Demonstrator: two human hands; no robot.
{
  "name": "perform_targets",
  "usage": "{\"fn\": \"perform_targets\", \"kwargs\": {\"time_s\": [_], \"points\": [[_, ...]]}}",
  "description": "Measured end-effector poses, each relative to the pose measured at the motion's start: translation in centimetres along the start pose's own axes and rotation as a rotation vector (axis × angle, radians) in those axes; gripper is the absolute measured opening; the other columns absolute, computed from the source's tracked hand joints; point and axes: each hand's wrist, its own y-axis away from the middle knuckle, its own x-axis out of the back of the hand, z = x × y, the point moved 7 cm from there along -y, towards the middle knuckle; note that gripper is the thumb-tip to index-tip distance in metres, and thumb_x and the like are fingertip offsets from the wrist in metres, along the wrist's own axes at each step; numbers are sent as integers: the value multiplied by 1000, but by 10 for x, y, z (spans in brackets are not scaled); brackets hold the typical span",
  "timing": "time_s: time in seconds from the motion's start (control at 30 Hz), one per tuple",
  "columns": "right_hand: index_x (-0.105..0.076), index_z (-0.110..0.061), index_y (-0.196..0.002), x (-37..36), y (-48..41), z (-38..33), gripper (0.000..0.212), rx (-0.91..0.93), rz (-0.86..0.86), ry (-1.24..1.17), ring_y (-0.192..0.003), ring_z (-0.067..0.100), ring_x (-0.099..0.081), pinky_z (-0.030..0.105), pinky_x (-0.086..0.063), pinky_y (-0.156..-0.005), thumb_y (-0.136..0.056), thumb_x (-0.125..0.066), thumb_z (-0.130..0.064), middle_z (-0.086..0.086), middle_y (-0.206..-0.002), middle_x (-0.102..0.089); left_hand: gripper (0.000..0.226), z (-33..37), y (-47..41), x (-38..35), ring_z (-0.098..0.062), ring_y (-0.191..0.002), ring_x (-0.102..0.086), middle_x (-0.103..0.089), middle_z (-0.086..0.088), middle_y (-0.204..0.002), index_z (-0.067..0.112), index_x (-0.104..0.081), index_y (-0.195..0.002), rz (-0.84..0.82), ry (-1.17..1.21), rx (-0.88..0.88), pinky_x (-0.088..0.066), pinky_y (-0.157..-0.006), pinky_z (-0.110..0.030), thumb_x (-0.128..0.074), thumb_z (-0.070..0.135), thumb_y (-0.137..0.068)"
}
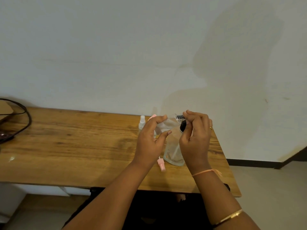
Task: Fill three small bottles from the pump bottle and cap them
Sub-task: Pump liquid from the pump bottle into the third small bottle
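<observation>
Above the wooden table (74, 146), my left hand (150, 143) grips a small frosted bottle (163, 125) held sideways. My right hand (196, 138) pinches the clear cap with a black collar (179, 117) at that bottle's right end. Directly below stands the large clear pump bottle (173, 150); its black pump head (182, 127) shows between my hands. A small clear spray bottle (142, 122) stands upright to the left of my left hand. A pink spray cap (161, 164) lies on the table by my left wrist. Another pink piece (153, 116) peeks from behind my left fingers.
A dark cable (26, 120) loops over the table's far left end beside a brown box (5, 109). The wall runs right behind the table. The table's right edge (230, 163) is close to my right wrist, with floor beyond it.
</observation>
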Motion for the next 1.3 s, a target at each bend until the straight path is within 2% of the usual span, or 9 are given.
{"fn": "perform_targets", "kwargs": {"time_s": [0.07,0.17,0.4,0.5,0.57,0.77,1.0,1.2,1.3], "points": [[-64,-2,-101,-2,2,3,26,14,-17,1,-97,17,-51,41,-49,-76,-85,-42,-1,10,-99,-59,54,-5,1,-2,-6,-123,-49,-55,37,-110,44,-50,-107,-20,15,19,-45,-101,-28,-70,3,-80],[-63,-1,-100,-4,2,4,26,30,-28,-13,-97,13,-48,46,-50,-74,-85,-42,1,9,-99,-58,51,-4,2,-3,9,-115,-49,-54,28,-111,42,-49,-107,-28,22,33,-42,-94,-11,-70,4,-80],[-64,-2,-99,5,-2,-3,26,-11,19,-1,-96,17,-50,31,-44,-79,-82,-47,9,8,-99,-58,53,5,-1,0,-9,-118,-53,-55,35,-107,45,-50,-107,14,22,12,-46,-99,-37,-71,6,-80],[-64,-2,-100,4,-2,-2,27,-11,12,12,-96,19,-52,30,-43,-81,-81,-49,9,9,-99,-59,53,2,0,1,-3,-116,-53,-56,33,-107,44,-50,-108,23,31,15,-47,-98,-35,-71,4,-79],[-64,-2,-100,0,0,-2,27,4,2,-2,-98,15,-50,39,-47,-79,-82,-47,8,9,-99,-59,52,-3,1,-1,-3,-118,-52,-56,33,-108,44,-50,-106,8,42,34,-46,-99,-33,-72,5,-79],[-63,0,-98,-1,3,-1,27,56,-5,4,-96,14,-49,48,-49,-72,-79,-49,12,11,-97,-59,46,-4,2,-4,17,-110,-47,-54,25,-109,35,-51,-103,-33,61,49,-40,-88,-5,-71,2,-78],[-64,-3,-97,2,-1,-5,27,11,12,-26,-94,19,-51,45,-50,-73,-83,-42,1,8,-98,-59,49,-1,3,2,0,-114,-53,-57,32,-107,43,-51,-105,8,43,46,-48,-97,-33,-72,7,-79],[-64,-2,-101,4,1,2,25,-2,10,6,-97,19,-53,25,-42,-83,-85,-45,3,9,-99,-59,52,3,1,-1,-3,-117,-53,-57,34,-105,43,-51,-105,10,18,17,-45,-99,-28,-73,5,-78],[-63,-2,-102,1,3,9,25,4,-4,-1,-99,17,-51,36,-48,-79,-84,-46,6,9,-100,-58,43,-2,-1,-7,14,-113,-48,-55,28,-109,33,-54,-107,-42,17,18,-42,-93,-10,-71,5,-79]]}}
